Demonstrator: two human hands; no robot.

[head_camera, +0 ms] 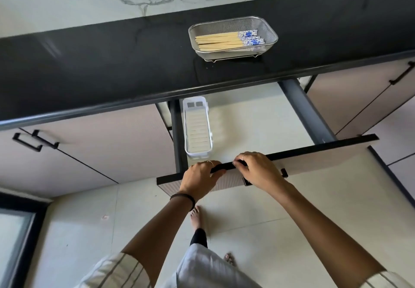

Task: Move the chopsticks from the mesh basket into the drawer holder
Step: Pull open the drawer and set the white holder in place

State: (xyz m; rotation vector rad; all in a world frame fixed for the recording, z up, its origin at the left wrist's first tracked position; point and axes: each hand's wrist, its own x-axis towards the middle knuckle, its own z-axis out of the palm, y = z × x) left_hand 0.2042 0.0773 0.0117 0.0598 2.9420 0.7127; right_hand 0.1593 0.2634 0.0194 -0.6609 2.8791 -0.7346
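Head view: left hand (198, 178) and right hand (258, 171) curl over drawer (314, 153) front edge. Pull evenly until holder (197, 128) is clear; chopsticks (226, 40) wait in mesh basket (270, 33).

Single head-worn wide-angle view, looking steeply down and forward, close over open drawer (247, 126), black surface (112, 63) beyond, floor (112, 220) beneath

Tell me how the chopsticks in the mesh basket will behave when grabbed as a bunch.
The chopsticks look like thin, stiff sticks, so they probably won't bend. They lie loose and roughly parallel in the mesh basket, so a few may slide out of a partial grip. The patterned ends look glossy, perhaps slippery.
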